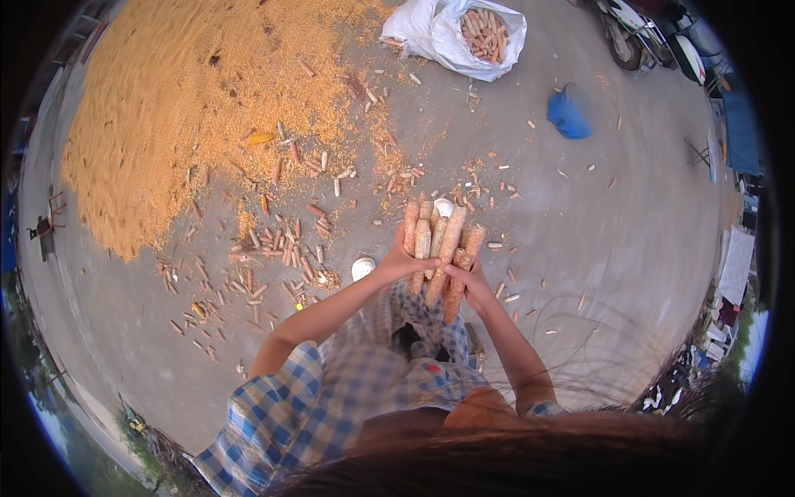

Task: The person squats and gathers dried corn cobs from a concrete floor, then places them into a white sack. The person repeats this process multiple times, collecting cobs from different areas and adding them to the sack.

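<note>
Between my two hands I hold a bundle of bare corn cobs point(448, 239), pale pink and tan, standing roughly side by side. My left hand point(402, 261) wraps the bundle's left side, its thumb laid across the front. On the other side my right hand point(473, 282) grips the cobs, with its thumb close to the left one. The bundle is above my lap, which a blue-and-white checked garment point(366, 373) covers. Parts of the fingers are hidden behind the cobs. A white shoe point(363, 268) shows left of the bundle, and another white shoe tip point(443, 207) shows beyond it.
A wide layer of yellow corn kernels point(186, 112) covers the ground ahead left. Loose cobs point(286, 245) lie scattered left of me. Ahead stands a white woven sack point(428, 31) with cobs inside. A blue cloth-like item point(568, 115) and a parked motorbike point(646, 37) are at right.
</note>
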The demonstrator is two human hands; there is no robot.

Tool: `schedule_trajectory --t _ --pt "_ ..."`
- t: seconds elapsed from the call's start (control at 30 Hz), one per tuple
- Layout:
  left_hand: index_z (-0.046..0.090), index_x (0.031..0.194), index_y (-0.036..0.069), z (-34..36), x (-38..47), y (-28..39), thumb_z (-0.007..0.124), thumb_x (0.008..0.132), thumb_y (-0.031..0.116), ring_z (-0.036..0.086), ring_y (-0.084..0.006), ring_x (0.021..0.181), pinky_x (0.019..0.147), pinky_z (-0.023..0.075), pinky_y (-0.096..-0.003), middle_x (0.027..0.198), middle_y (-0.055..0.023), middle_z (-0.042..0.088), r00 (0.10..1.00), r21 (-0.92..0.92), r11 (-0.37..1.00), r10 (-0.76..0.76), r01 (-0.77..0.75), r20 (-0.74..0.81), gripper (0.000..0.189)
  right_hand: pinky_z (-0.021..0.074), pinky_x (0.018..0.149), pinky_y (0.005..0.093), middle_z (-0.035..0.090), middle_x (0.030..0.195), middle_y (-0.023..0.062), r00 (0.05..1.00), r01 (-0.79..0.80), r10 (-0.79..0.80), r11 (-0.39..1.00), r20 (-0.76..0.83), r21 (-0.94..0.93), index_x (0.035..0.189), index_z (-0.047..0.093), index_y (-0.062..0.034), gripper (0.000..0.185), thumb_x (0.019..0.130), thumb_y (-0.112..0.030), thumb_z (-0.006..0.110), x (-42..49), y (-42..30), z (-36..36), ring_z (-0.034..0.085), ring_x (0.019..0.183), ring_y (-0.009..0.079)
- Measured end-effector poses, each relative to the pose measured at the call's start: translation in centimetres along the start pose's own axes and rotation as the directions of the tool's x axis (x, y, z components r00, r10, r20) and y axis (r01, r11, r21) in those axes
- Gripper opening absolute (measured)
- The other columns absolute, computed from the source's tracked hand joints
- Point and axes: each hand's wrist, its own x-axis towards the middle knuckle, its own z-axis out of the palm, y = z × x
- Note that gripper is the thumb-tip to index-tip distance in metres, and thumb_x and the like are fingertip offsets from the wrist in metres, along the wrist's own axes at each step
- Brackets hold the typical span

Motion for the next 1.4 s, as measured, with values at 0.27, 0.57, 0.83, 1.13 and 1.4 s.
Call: schedule_trajectory --t 0.27,0.57,0.83,1.13,1.4 --pt "0.008 0.154 0.006 5.7 25.5 7.6 0.092 0.068 0.023 0.038 -0.0253 0.139 0.113 0.0348 -0.0406 0.15 -0.0143 0.036 0.997 -0.055 0.998 -0.003 -0.001 -0.074 0.122 0.0467 0.099 0.0366 0.052 0.131 0.0077 0.994 -0.078 0.082 0.996 0.076 -0.049 0.144 0.029 -0.0068 0.081 0.08 -0.005 0.077 20.3 -17.0 -12.2 0.054 0.119 0.0195" --pt "0.012 0.151 0.003 5.3 54.1 20.2 0.093 0.065 0.027 0.043 -0.0243 0.135 0.112 0.0358 -0.0389 0.145 -0.014 0.041 0.985 -0.14 0.986 0.073 -0.095 -0.158 0.12 0.0448 0.103 0.0372 0.052 0.134 0.0088 0.992 -0.103 0.115 0.977 0.056 -0.185 0.143 0.032 -0.0064 0.073 0.084 -0.007 0.074 45.6 -37.4 -17.5 0.053 0.123 0.0205" --pt "0.007 0.152 0.003 0.5 80.8 27.1 0.094 0.062 0.034 0.038 -0.025 0.138 0.115 0.0314 -0.0379 0.148 -0.0154 0.037 0.997 -0.13 0.992 0.0 -0.009 -0.071 0.129 0.0456 0.103 0.0398 0.05 0.137 0.0093 0.993 -0.107 0.099 0.983 -0.061 -0.147 0.146 0.03 -0.0071 0.07 0.087 -0.007 0.069 70.0 -47.0 -23.8 0.052 0.124 0.0216" --pt "0.01 0.154 0.005 -5.3 100.9 23.6 0.096 0.055 0.036 0.038 -0.0274 0.138 0.114 0.0316 -0.0388 0.148 -0.0178 0.038 0.973 0.137 0.983 -0.091 0.121 -0.21 0.135 0.0451 0.103 0.0394 0.051 0.136 0.0083 0.969 -0.244 0.241 0.967 -0.056 -0.067 0.145 0.035 -0.0082 0.064 0.09 -0.013 0.067 89.2 -46.2 -31.5 0.052 0.124 0.0225" --pt "0.019 0.153 0.006 -9.9 109.9 21.0 0.095 0.058 0.034 0.044 -0.0271 0.134 0.112 0.0359 -0.0369 0.145 -0.0138 0.043 0.913 0.062 0.976 0.217 -0.208 -0.346 0.124 0.0459 0.103 0.0393 0.052 0.134 0.0097 0.955 -0.254 0.281 0.938 0.091 -0.234 0.144 0.035 -0.0057 0.066 0.088 -0.007 0.069 105.0 -47.0 -33.5 0.053 0.123 0.0229"
